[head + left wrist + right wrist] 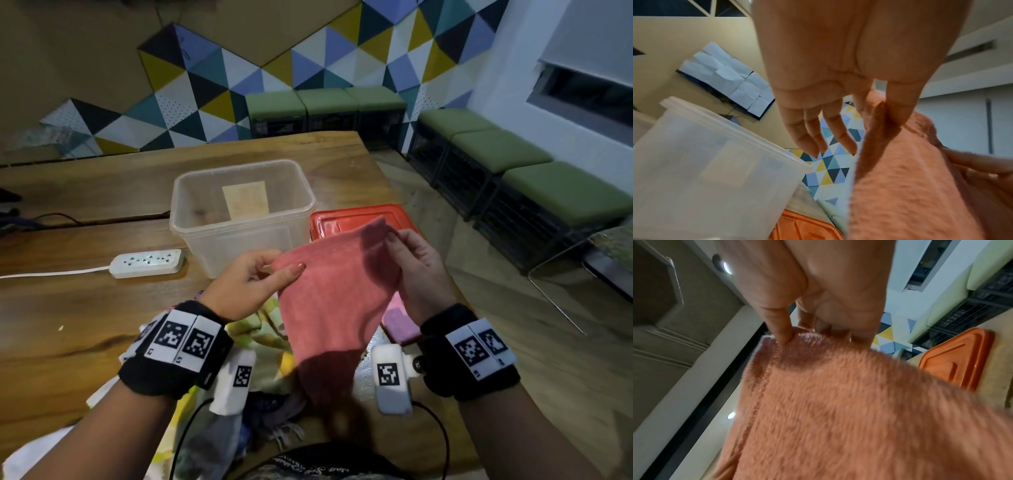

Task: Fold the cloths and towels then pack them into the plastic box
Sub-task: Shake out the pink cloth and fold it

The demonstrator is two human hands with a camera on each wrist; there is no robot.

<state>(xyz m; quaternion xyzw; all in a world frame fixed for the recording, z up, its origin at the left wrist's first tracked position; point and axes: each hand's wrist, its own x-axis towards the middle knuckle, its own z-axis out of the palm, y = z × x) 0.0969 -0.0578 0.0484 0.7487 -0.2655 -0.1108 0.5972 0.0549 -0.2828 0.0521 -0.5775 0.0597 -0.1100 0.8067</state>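
Observation:
A fluffy pink towel hangs in the air between both hands, in front of the clear plastic box. My left hand pinches its upper left corner between thumb and forefinger; the other fingers hang loose in the left wrist view, where the towel fills the right side. My right hand pinches the upper right corner, and the right wrist view shows the fingertips pressed into the towel's edge. The box holds only a paper label on its floor. More crumpled cloths lie below the hands.
The red lid lies on the wooden table right of the box. A white power strip with its cord sits left of the box. A pink and purple folded cloth rests near the table's right edge. Green stools line the walls.

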